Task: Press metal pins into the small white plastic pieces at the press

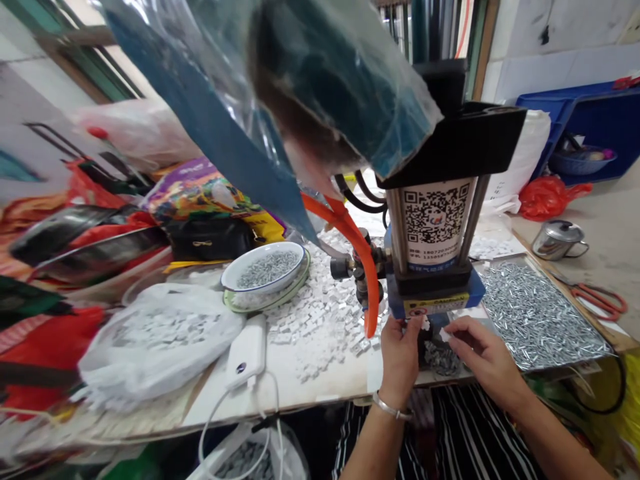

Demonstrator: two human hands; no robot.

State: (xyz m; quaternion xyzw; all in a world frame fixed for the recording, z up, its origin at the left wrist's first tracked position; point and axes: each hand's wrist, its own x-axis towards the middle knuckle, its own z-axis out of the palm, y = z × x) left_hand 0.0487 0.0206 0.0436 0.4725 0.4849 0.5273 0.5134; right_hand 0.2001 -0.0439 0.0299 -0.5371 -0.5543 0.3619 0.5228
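My left hand is closed in a pinch under the head of a small press with a QR-code label. A small white piece shows at its fingertips. To its right, my right hand pinches another small white plastic piece between thumb and forefinger. Below and between the hands lies a heap of small metal parts. On the right, a tray of short metal pins sits beside the press. Many small white plastic pieces are spread over the table to the left.
An orange hose curves down beside the press. Left stand a white enamel bowl of metal pins, a white power bank with cable and a plastic bag. Orange-handled scissors and a metal mug lie right. Plastic sheeting hangs overhead.
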